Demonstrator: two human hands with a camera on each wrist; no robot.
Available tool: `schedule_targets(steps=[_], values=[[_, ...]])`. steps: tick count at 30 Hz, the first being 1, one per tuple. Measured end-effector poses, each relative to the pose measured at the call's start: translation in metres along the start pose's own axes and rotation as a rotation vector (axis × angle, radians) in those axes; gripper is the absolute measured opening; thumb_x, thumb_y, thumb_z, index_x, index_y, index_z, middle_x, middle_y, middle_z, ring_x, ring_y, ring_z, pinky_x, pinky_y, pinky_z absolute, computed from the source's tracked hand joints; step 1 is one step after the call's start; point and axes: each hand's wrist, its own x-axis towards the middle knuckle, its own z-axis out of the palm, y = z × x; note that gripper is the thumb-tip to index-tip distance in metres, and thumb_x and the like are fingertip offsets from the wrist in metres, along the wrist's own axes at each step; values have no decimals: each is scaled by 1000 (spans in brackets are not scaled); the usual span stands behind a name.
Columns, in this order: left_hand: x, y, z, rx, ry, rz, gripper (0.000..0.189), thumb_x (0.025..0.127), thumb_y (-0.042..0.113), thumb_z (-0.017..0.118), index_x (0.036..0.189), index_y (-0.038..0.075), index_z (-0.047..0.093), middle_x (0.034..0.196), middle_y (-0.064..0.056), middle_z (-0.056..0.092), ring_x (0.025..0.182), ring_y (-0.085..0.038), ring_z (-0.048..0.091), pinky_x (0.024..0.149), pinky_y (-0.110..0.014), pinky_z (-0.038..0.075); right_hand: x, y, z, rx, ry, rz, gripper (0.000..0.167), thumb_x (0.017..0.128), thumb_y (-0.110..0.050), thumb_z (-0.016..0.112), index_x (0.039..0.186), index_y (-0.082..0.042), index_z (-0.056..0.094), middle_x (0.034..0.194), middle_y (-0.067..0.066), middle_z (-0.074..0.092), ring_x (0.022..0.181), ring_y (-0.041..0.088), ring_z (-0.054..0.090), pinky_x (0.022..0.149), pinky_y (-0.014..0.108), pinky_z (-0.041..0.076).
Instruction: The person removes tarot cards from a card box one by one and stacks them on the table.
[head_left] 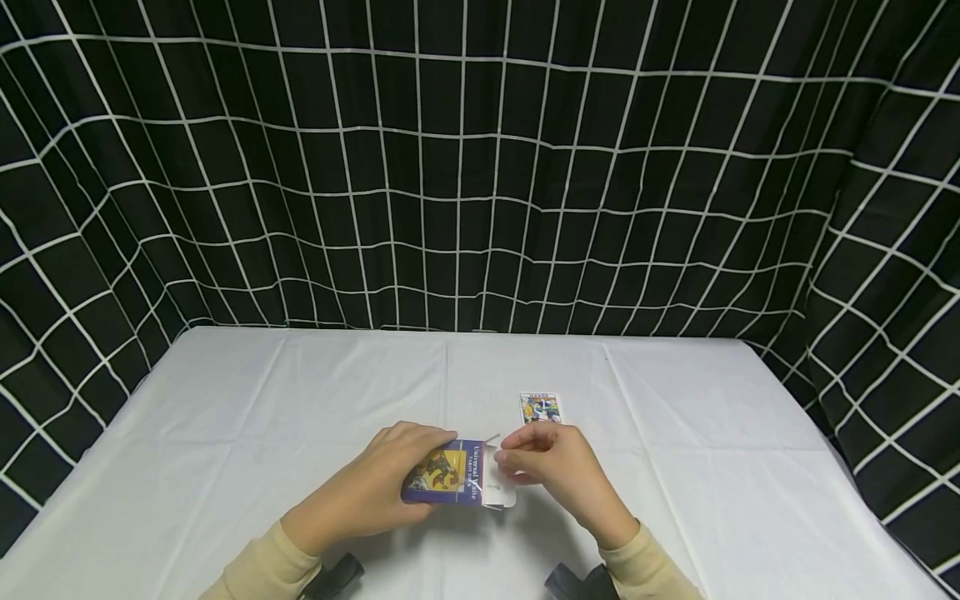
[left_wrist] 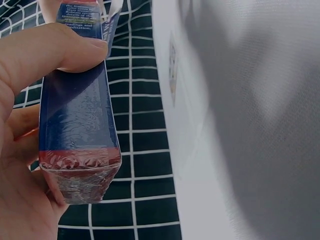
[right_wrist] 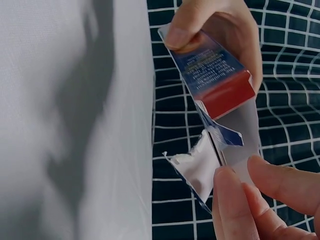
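Note:
My left hand (head_left: 386,479) grips a blue tarot deck box (head_left: 442,475), thumb on one side and fingers on the other. It is held above the table with its opened end toward the right. Clear wrap clings to the box's closed end in the left wrist view. Torn white flaps (right_wrist: 197,167) stick out at the opening. There my right hand (head_left: 558,467) pinches a thin, pale piece seen nearly edge-on; whether card or flap I cannot tell. A picture card (head_left: 541,407) lies face up on the table just beyond the right hand, its lower part hidden.
A white cloth (head_left: 300,392) with fold creases covers the table. Black curtains with a white grid (head_left: 480,167) hang behind it and along both sides. Dark wrist devices (head_left: 341,575) sit below the sleeves.

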Motion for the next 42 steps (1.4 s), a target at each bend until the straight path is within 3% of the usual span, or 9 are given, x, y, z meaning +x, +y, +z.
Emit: schedule_targets(steps=[16,42], values=[[-1,0,0,-19,6,3,78,73,19,81,144,11,50,139,-2,58,128,-20,51,109,-46,42,-1,4,8,21,-30,4,25,81,-8,77,95,10,68,85,9,75,72,11,70,70,30,62],[0,2,-1,-8,7,13,77,73,17,80,143,12,50,138,-1,59,127,-19,51,108,-45,42,2,9,14,-9,7,-6,21,78,-4,76,91,10,66,80,11,73,66,11,69,66,28,62]])
